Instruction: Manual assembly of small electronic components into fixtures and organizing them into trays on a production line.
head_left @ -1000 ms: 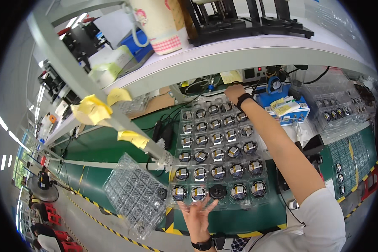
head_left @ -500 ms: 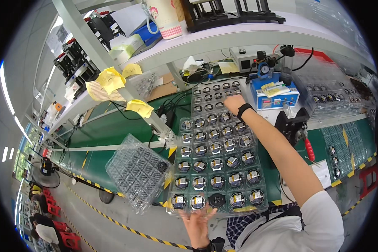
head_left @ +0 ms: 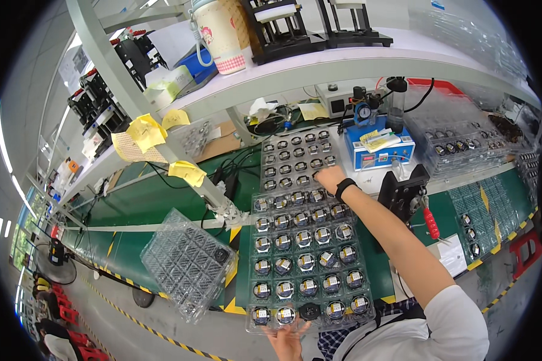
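A clear plastic blister tray (head_left: 295, 246) lies in front of me, with round dark modules with pale labels in its pockets. One plain black round piece (head_left: 309, 311) sits in its nearest row. My left hand (head_left: 288, 343) grips the tray's near edge from below, its fingers partly hidden by the plastic. At the far right corner of that tray, my right hand (head_left: 331, 179) is closed on the rim; its fingertips are hidden. Just beyond is a second filled blister tray (head_left: 294, 157), its near end next to the first tray.
Left of the filled trays, a stack of clear trays (head_left: 186, 265) overhangs the bench edge. A blue instrument box (head_left: 379, 147) and a black clamp fixture with a red handle (head_left: 430, 222) stand right. More trays (head_left: 457, 138) are stacked behind. A shelf (head_left: 343, 66) crosses above.
The near tray has come closer to me with both hands on it, exposing more of the far tray. The whole view has also shifted slightly.
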